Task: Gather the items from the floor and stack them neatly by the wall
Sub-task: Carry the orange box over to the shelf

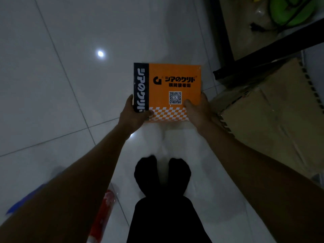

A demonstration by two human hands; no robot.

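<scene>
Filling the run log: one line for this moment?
step: carrying | left hand: grips orange box | right hand: grips box | below: tiled floor | right: cardboard boxes

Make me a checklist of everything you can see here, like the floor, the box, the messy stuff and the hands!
Surface: glossy white tiled floor, with a lamp's reflection.
Job's things: orange box with a black side strip, held flat above the floor.
Clutter: red-and-white packet and blue item lying lower left.
Grippers: left hand grips the box's near left corner; right hand grips its near right corner.
Cables: nothing seen.
Surroundings: cardboard boxes on the right, black frame above them, green object top right; person's dark feet below.
</scene>
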